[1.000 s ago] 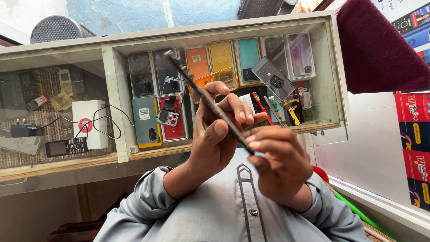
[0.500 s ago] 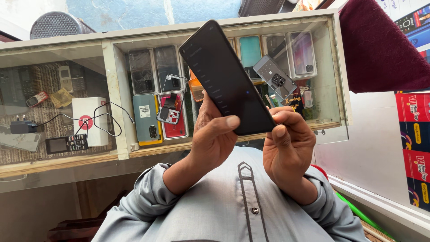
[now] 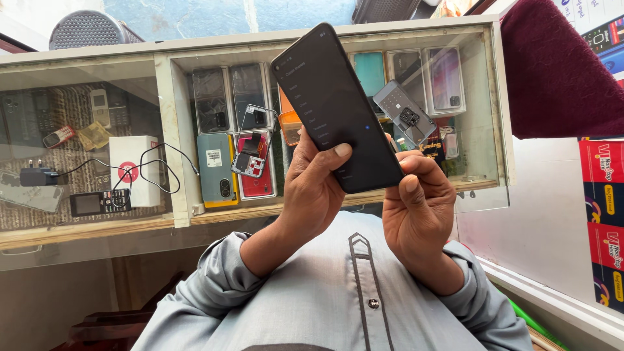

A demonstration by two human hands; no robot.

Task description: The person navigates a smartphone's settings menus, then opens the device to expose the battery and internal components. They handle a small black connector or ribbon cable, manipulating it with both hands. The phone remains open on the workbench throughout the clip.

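In the head view, the picture is upside down relative to the person, whose grey shirt fills the bottom edge with both forearms reaching up toward a glass display counter [image 3: 166,156]. The left hand [image 3: 315,188] is wrapped around the lower part of a black smartphone [image 3: 335,107], its thumb lying flat on the dark screen near the lower middle. The right hand [image 3: 416,208] closes on the phone's lower right corner, fingers curled against the edge and thumb tucked beside it, so both hands hold the phone firmly between them. The phone stands tilted, its top leaning to the left, and is held up in front of the counter's middle compartment; its screen shows a faint list of text, too dim to read. Behind it in that compartment lie several phones and back covers, among them a grey-green phone [image 3: 216,168] and a red phone [image 3: 259,175] with an opened frame resting on it, plus a grey phone back panel [image 3: 406,114] just right of the held phone. In the left compartment sit a white box [image 3: 133,169], a black charger with cable [image 3: 36,177] and a small keypad phone [image 3: 97,203]. A dark red cloth [image 3: 559,71] hangs at the upper right, near stacked red boxes [image 3: 601,221].
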